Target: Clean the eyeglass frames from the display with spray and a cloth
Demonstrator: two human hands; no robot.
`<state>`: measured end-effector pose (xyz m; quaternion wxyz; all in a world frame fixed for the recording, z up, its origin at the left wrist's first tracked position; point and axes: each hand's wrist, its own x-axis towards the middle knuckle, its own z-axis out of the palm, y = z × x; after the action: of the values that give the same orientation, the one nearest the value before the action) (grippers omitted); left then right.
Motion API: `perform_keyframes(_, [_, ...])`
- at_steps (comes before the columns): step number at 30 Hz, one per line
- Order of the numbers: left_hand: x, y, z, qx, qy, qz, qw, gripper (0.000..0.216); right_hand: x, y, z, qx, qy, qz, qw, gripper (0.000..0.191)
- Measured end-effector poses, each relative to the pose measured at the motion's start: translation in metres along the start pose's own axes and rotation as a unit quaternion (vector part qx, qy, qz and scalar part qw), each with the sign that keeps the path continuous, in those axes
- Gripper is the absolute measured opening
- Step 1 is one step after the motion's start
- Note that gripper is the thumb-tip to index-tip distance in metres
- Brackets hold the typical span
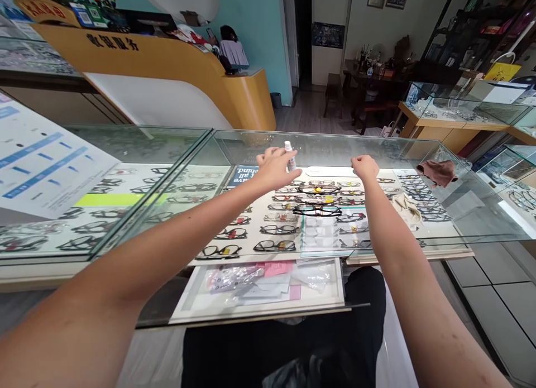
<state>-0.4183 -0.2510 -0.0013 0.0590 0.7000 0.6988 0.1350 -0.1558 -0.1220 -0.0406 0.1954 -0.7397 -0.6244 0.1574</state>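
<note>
Both my arms reach out over a glass display counter [419, 231]. My left hand [274, 167] is wrapped around a small white bottle [289, 155] held upright near the counter's far edge. My right hand [365, 166] is closed in a loose fist a little to the right; what it holds, if anything, is hidden. A pair of black-framed glasses [317, 210] lies on the glass between and below my hands. Rows of eyeglass frames [274, 230] lie on white trays inside the case.
A brown cloth [438, 171] and a pale cloth [407, 206] lie on the glass at right. A printed sheet [37, 164] covers the left counter. An open drawer [259, 290] with plastic bags sits near my lap. A yellow reception desk [167, 61] stands beyond.
</note>
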Motion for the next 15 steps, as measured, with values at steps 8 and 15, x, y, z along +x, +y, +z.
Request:
perform_keyframes(8, [-0.049, -0.095, -0.029, 0.034, 0.041, -0.075, 0.996, 0.076, -0.001, -0.001, -0.003, -0.005, 0.004, 0.003, 1.000, 0.030])
perform_keyframes(15, [-0.075, -0.127, -0.038, -0.004, 0.056, -0.149, 0.987, 0.078, -0.003, -0.002, -0.005, -0.004, 0.002, 0.011, 1.000, 0.031])
